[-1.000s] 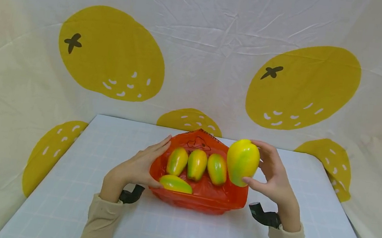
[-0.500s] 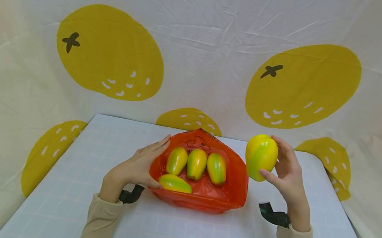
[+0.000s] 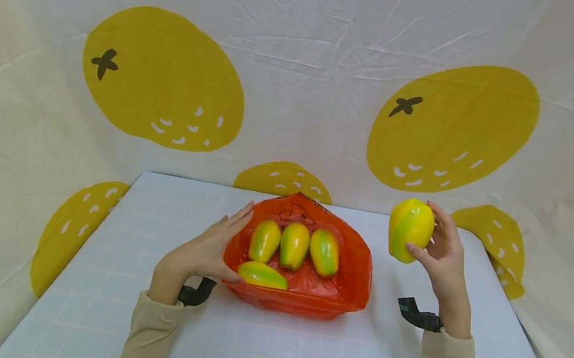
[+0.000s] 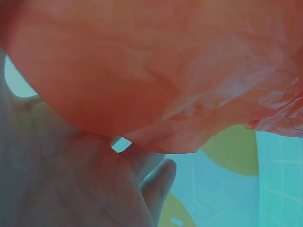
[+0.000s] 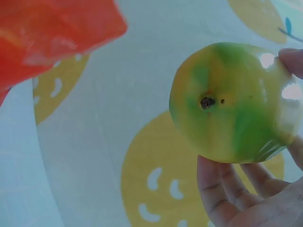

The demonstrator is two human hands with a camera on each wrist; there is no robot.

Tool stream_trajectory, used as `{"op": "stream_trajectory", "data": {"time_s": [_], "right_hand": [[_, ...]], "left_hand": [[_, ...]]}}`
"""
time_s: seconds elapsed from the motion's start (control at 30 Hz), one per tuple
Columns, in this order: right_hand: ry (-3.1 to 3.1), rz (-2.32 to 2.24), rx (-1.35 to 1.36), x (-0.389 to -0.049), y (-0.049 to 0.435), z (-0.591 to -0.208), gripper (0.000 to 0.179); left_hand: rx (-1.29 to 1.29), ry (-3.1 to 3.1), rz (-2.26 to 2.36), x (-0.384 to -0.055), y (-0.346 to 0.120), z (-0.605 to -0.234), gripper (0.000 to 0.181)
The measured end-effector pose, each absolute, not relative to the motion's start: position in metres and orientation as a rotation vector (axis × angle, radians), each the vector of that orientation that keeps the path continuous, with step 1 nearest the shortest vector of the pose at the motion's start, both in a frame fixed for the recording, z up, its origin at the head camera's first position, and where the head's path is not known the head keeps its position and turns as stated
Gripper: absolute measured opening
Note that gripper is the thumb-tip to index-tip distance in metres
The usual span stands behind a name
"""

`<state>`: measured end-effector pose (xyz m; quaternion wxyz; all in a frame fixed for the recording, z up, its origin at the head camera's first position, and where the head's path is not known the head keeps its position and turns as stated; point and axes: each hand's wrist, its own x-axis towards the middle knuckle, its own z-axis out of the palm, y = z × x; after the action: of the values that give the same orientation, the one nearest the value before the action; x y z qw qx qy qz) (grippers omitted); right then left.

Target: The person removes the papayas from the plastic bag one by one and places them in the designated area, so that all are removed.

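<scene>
A shiny yellow-green papaya (image 3: pixel 411 231) is held up to the right of the red plastic bag (image 3: pixel 355 281), apart from it. My right hand (image 3: pixel 443 250) grips it between thumb and fingers; the right wrist view shows the dark stem spot on the papaya (image 5: pixel 236 104). At the bag's left side rests my left hand (image 3: pixel 198 254), spread, with its fingers fairly straight and the thumb at the front rim. Inside the bag, three papayas (image 3: pixel 294 246) stand side by side, and another papaya (image 3: pixel 262 275) lies across the front left. Red plastic (image 4: pixel 151 61) partly hides the left hand in its wrist view.
Everything is on a white table (image 3: pixel 246 351) with a faint grid. Behind and beside it hangs a pale cloth (image 3: pixel 301 104) printed with big yellow fruit. Black straps (image 3: pixel 417 317) sit at both wrists.
My right hand has carried the papaya from beside the bag's right edge farther right and slightly up. The left hand and the bag have stayed nearly still.
</scene>
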<state>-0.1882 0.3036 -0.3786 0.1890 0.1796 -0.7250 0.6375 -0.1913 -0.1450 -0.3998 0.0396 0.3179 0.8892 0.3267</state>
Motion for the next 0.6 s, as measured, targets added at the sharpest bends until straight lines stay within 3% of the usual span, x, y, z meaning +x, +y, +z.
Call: {"op": "stream_trajectory", "data": {"time_s": [0.6], "right_hand": [[-2.228,1.715,0.123,-0.213,0.329,-0.427,0.074]], "left_hand": [[0.990,2.663,1.082,-0.191,-0.147,-0.400,0.123]]}}
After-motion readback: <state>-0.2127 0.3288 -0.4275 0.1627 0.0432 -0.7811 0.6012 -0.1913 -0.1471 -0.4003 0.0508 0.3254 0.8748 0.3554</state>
